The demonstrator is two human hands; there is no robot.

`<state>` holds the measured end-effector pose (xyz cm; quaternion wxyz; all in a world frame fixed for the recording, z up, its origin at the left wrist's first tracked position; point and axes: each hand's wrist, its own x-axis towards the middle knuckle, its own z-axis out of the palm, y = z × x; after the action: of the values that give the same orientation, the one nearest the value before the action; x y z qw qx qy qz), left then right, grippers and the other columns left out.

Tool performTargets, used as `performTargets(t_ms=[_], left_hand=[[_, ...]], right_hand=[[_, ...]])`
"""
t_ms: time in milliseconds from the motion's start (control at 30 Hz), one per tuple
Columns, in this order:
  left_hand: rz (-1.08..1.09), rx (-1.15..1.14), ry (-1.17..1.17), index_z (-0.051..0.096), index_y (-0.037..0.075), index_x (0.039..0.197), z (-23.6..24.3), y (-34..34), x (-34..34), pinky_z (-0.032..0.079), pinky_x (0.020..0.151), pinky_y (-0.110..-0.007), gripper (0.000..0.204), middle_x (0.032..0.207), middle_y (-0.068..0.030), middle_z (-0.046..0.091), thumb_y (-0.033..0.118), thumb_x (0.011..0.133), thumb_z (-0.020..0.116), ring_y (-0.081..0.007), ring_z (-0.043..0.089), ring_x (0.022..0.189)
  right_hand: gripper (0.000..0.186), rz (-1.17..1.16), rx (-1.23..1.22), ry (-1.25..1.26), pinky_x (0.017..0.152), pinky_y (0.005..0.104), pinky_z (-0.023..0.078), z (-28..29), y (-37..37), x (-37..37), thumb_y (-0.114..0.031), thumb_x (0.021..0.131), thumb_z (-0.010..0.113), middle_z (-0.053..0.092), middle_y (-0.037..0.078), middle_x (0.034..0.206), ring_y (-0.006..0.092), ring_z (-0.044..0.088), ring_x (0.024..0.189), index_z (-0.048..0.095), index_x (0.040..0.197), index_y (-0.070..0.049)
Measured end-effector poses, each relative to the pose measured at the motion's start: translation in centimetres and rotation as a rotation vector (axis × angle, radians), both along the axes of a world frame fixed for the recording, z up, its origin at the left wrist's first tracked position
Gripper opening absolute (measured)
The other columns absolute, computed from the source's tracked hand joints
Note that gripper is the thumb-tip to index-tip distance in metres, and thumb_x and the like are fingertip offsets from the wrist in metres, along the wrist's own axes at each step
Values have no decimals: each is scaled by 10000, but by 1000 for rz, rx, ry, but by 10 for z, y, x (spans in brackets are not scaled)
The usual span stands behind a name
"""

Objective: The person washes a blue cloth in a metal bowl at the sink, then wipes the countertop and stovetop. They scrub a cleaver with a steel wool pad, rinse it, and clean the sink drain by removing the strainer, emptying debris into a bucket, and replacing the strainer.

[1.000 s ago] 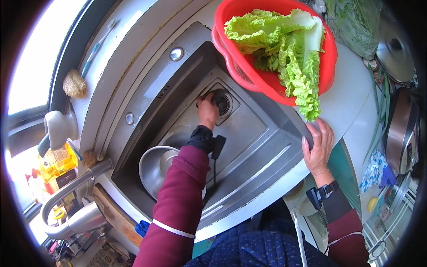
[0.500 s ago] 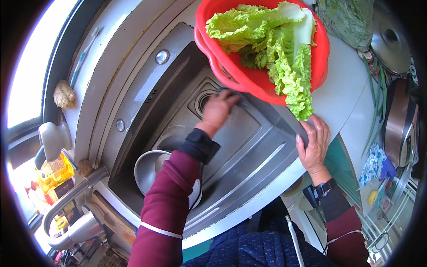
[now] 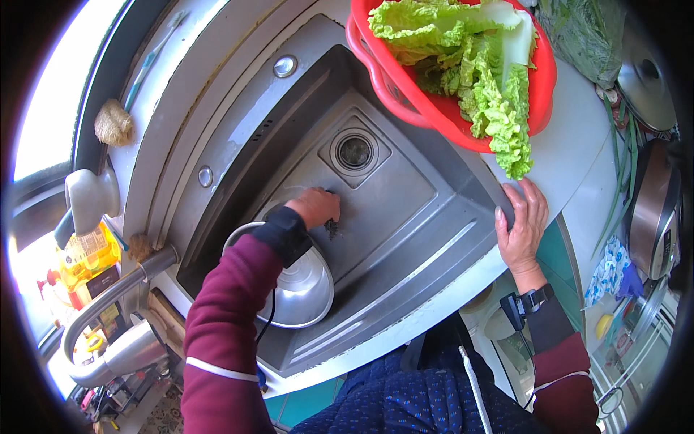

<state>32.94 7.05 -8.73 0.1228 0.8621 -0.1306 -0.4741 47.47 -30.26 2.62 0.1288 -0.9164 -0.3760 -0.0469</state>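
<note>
My left hand (image 3: 316, 207) is down in the grey metal sink (image 3: 390, 224), its fingers curled against the sink floor. A dark, wiry scouring pad (image 3: 332, 228) shows in part beneath them; the rest is hidden by the hand. Close to the left wrist, a shiny metal bowl (image 3: 300, 296) sits in the sink, partly covered by the sleeve. Above the fingers lies the round drain (image 3: 354, 150). My right hand (image 3: 524, 224) rests on the sink's right rim with fingers extended, holding nothing.
A red plastic basket (image 3: 543, 98) with cabbage leaves (image 3: 499, 108) overhangs the sink's far right corner. On the left stand a curved faucet (image 3: 108, 311) and a brown scrubber (image 3: 114, 123). Green onions (image 3: 617, 173) and a metal lid (image 3: 645, 79) lie at right.
My left hand has moved from beside the drain toward me and the metal bowl, uncovering the drain. My right hand stays on the rim. The whole view has shifted slightly.
</note>
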Motion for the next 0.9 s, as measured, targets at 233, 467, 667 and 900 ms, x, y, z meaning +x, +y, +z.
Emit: performTargets(t_ms=[233,467,667,900], left_hand=[[420,-148,-710,676,201,1127,-9,19,42,495,924,-392,353,1244,-62,581,59,825,558,-315,598,1064],[1101,428,-488,579,125,1206,-21,39,1,511,880,-465,421,1258,-193,517,58,791,560,-388,598,1061],[1216,71,-568,585,157,1214,-55,-40,73,503,875,-472,411,1278,-136,509,71,814,554,-404,559,1097],[732,16,-701,627,270,1193,-29,-52,96,537,832,-417,474,1287,7,530,37,789,543,-362,575,1030]], right_hand=[[443,1,11,-3,1044,482,312,-2,-2,0,-180,832,625,460,141,1336,352,431,1224,524,1257,-104],[459,-8,19,3,1045,486,312,-1,0,1,-170,818,637,457,140,1340,351,426,1228,524,1258,-103],[463,-4,3,3,1046,487,314,0,0,1,-176,811,643,456,141,1337,354,431,1221,526,1253,-105],[462,-5,18,5,1047,487,315,-1,-1,1,-186,807,647,463,140,1328,350,434,1217,531,1247,-108]])
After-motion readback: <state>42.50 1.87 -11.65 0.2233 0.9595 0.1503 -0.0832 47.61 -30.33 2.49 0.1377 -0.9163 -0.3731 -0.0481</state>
